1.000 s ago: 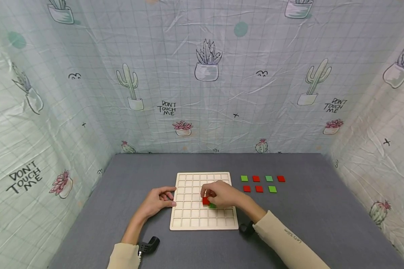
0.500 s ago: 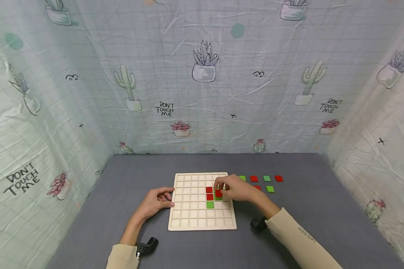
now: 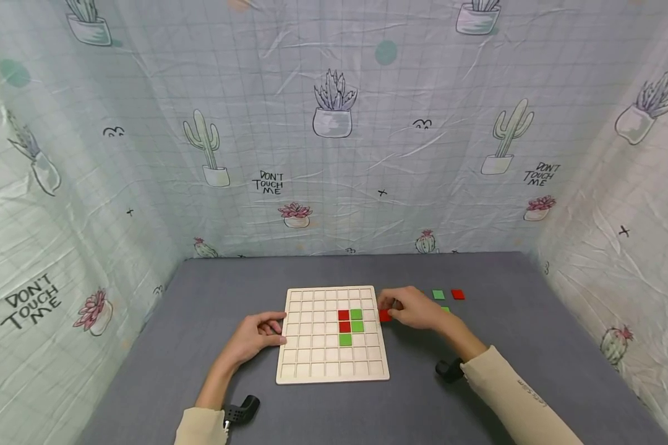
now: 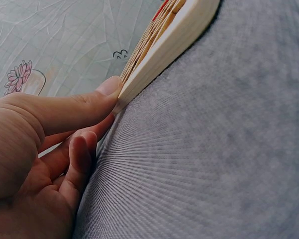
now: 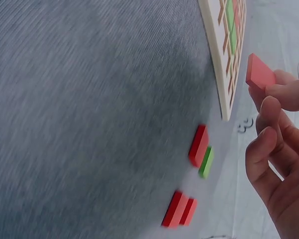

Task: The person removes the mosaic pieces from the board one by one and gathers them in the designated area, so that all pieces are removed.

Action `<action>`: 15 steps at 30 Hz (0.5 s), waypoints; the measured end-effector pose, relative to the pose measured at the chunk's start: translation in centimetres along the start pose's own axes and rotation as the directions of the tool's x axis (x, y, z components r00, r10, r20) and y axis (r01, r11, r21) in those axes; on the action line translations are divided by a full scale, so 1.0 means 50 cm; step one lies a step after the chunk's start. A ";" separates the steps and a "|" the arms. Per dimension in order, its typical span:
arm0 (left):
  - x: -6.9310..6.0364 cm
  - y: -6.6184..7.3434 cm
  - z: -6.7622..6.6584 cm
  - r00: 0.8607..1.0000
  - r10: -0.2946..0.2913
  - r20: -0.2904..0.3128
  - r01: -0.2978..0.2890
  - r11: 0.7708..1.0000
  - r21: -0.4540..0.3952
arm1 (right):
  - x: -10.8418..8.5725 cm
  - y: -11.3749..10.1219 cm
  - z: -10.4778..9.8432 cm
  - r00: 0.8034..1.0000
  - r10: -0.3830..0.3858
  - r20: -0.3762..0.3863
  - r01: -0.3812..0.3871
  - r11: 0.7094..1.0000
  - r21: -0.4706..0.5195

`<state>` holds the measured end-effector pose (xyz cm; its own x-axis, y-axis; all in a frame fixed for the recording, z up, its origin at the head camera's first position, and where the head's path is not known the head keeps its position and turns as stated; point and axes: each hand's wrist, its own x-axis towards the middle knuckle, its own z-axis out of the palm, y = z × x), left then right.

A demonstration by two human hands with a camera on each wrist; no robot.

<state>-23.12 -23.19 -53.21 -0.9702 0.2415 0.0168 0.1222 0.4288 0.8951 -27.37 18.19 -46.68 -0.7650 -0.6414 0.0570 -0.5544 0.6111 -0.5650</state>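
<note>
A pale wooden grid board (image 3: pixel 312 355) lies on the dark grey table, with 2 red tiles and 3 green tiles in its cells, among them a red tile (image 3: pixel 343 315) and a green tile (image 3: pixel 345 339). My left hand (image 3: pixel 252 337) touches the board's left edge with thumb and index finger; the left wrist view shows the thumb (image 4: pixel 79 109) against the rim. Just beyond the board's right edge, my right hand (image 3: pixel 414 307) pinches a square red tile (image 5: pixel 260 72) between thumb and fingers, raised above the table in the right wrist view.
Right of the board lie loose tiles: a green one (image 3: pixel 438 295), a red one (image 3: pixel 458 294), and another green one partly behind the right hand. The right wrist view shows more red tiles (image 5: pixel 175 209). A printed cloth (image 3: pixel 334 173) surrounds the table.
My right hand has moved right from over the board's middle to past its right edge, carrying the red tile, uncovering the tiles on the board. The left hand stays at the board's edge.
</note>
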 end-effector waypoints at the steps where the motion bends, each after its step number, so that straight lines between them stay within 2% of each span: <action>1: -0.001 0.000 0.000 1.000 0.000 0.001 0.000 1.000 -0.003 | -0.003 0.004 -0.002 1.000 0.009 -0.006 -0.009 1.000 -0.003; 15: 0.002 -0.001 -0.003 1.000 0.023 0.015 -0.023 1.000 0.019 | -0.055 0.071 -0.026 0.997 0.046 -0.065 -0.044 0.998 0.039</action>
<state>-23.23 -23.32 -53.20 -0.9640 0.2640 0.0309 0.1488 0.4397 0.8857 -27.66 22.73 -47.77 -0.8094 -0.5812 0.0841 -0.5073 0.6198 -0.5987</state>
